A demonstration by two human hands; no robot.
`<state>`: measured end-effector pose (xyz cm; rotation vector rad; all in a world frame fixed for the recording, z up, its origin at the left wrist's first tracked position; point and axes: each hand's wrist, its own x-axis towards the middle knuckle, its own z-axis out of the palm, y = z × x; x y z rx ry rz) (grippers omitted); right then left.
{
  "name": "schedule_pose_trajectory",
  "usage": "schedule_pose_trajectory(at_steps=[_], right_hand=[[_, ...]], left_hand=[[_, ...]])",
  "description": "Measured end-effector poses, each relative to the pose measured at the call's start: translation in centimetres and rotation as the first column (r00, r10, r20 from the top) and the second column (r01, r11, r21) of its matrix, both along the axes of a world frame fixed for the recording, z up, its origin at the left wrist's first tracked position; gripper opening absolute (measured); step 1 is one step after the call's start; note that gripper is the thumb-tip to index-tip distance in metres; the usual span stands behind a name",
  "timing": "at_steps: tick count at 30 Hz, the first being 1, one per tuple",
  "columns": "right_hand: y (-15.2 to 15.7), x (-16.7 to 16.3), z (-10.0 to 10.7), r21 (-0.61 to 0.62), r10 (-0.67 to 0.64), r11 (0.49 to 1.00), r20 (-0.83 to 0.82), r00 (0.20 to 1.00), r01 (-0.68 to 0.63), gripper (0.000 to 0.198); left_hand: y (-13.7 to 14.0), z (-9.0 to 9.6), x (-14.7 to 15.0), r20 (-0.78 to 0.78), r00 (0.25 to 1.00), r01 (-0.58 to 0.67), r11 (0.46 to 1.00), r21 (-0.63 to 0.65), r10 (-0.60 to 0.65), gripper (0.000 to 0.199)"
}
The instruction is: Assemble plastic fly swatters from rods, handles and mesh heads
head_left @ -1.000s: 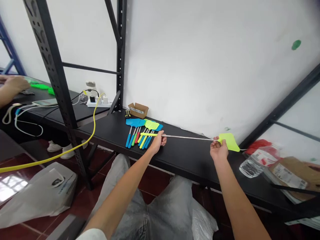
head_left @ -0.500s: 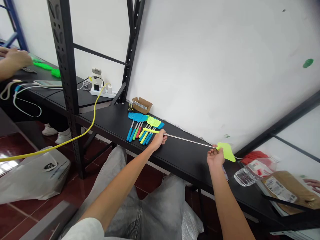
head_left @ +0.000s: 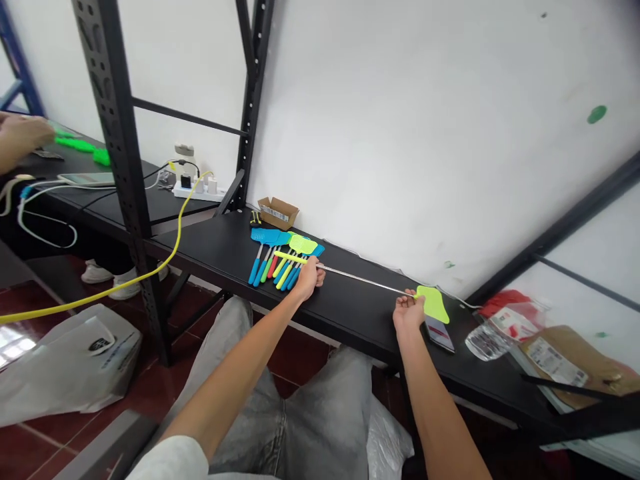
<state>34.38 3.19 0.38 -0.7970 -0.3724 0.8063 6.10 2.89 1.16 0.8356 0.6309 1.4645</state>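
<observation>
A yellow-green telescopic fly swatter with a thin metal rod stretches across the black shelf table between my hands. My left hand is closed around the rod end of its yellow handle. At the other end my right hand pinches the rod where it meets the swatter's head. Just behind and left of my left hand lies a row of fly swatters with blue, green, red and yellow handles. Their blue and yellow-green heads overlap toward the wall. A phone lies beyond my right hand, partly under the swatter's head.
A small open cardboard box and a tape measure stand by the wall. A clear plastic bottle lies right, near a brown parcel. A yellow cable hangs left; another person's hand is at the far left.
My right hand has moved left with the swatter's head, closer to my left hand, so the visible rod looks shorter. More of the phone shows now. The view has shifted slightly.
</observation>
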Motion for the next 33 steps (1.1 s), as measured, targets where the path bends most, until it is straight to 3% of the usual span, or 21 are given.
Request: schedule_pose_trajectory(at_steps=[20,33], right_hand=[[0.4,-1.3,0.0,0.015,-0.001,1.000,-0.054,0.999,0.002,0.029],[-0.1,-4.9,-0.1,0.020,0.004,1.000,-0.115,0.993,-0.001,0.027]], left_hand=[[0.0,0.2,0.2,-0.095,0.995,0.030,0.998,0.048,-0.026,0.036],[-0.2,0.1,0.3,-0.242,0.967,0.100,0.990,0.102,-0.073,0.039]])
